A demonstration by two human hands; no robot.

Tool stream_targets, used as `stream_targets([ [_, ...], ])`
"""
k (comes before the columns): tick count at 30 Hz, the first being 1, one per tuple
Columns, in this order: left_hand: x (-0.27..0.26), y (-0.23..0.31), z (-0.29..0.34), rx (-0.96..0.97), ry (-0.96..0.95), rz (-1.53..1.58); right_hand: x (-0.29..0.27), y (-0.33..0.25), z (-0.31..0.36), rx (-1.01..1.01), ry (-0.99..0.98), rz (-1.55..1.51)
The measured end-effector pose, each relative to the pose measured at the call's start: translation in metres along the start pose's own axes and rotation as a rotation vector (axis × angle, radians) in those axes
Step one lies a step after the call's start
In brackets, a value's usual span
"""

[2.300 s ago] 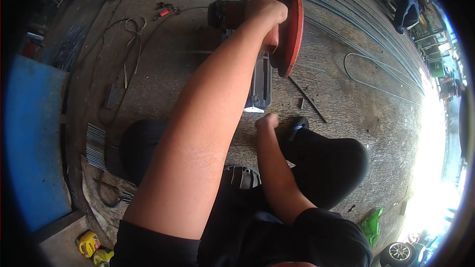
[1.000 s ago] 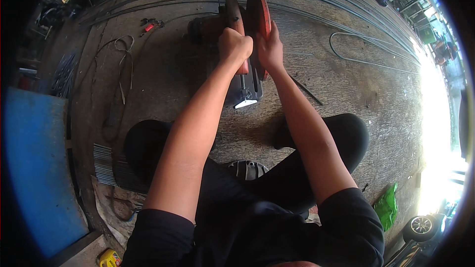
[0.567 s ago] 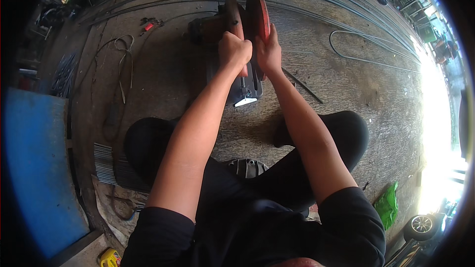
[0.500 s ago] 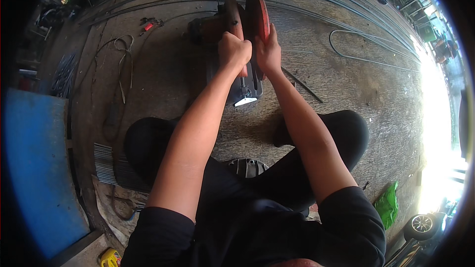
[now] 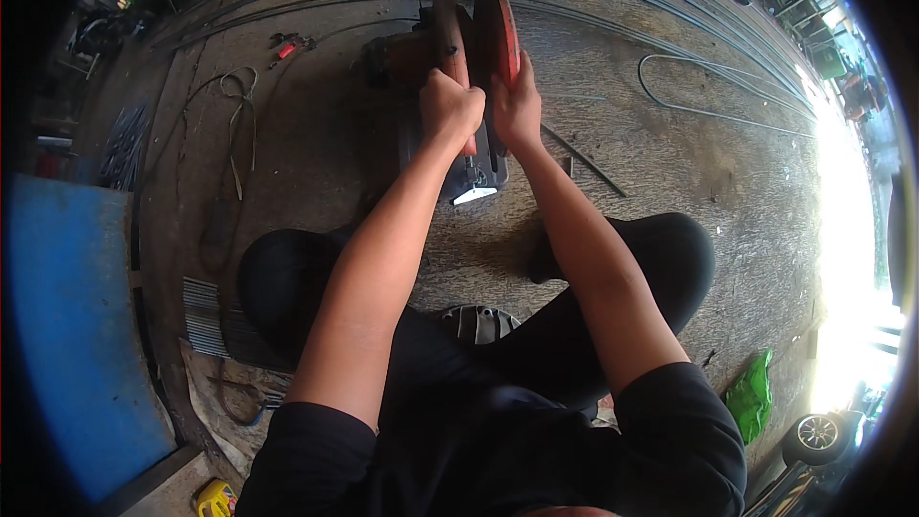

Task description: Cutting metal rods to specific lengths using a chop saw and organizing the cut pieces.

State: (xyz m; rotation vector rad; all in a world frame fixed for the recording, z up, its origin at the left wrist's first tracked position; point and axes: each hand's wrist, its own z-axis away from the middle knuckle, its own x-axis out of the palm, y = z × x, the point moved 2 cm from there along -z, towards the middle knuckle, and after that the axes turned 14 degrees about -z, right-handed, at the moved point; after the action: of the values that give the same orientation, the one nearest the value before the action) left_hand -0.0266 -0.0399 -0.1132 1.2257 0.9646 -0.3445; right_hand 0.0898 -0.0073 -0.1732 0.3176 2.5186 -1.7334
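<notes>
In front of my crossed legs stands a cut-off saw (image 5: pixel 392 56) with a dark motor body and a grey base. My left hand (image 5: pixel 450 107) is closed around its reddish handle (image 5: pixel 446 29), fingers wrapped and thumb on top. On the right side of the saw, a red round disc-shaped part (image 5: pixel 496 24) stands upright. My right hand (image 5: pixel 517 113) grips its near edge, with the fingers lying along the outer face. Whether this part is the guard or the disc, I cannot tell. A bright metal plate (image 5: pixel 474 195) sticks out at the near end of the base.
Long thin rods (image 5: pixel 574 10) run across the back, one bent into a loop. Red-handled pliers (image 5: pixel 287 50) and a looped cord (image 5: pixel 239 86) lie left. A short bar (image 5: pixel 586 161) is right of the saw. A blue panel (image 5: pixel 72 325) and cut rods (image 5: pixel 201 316) are left; a green bag (image 5: pixel 750 396) lies right.
Both hands have shifted very slightly, the right one a little down and left along the red part. The grips look the same.
</notes>
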Motion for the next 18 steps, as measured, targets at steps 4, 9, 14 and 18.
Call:
stream_targets([
  [4,0.002,-0.002,0.005,-0.033,-0.017,0.050,0.001,0.005,0.003,0.010,0.000,0.001],
  [9,0.003,-0.004,0.011,-0.010,0.008,0.086,0.000,0.002,0.006,0.021,0.010,-0.012],
  [14,-0.003,-0.002,0.019,-0.009,-0.034,0.142,0.002,0.005,0.010,0.020,0.024,0.021],
  [18,-0.005,-0.003,0.022,-0.025,-0.051,0.185,0.005,0.013,0.012,-0.012,0.038,0.040],
])
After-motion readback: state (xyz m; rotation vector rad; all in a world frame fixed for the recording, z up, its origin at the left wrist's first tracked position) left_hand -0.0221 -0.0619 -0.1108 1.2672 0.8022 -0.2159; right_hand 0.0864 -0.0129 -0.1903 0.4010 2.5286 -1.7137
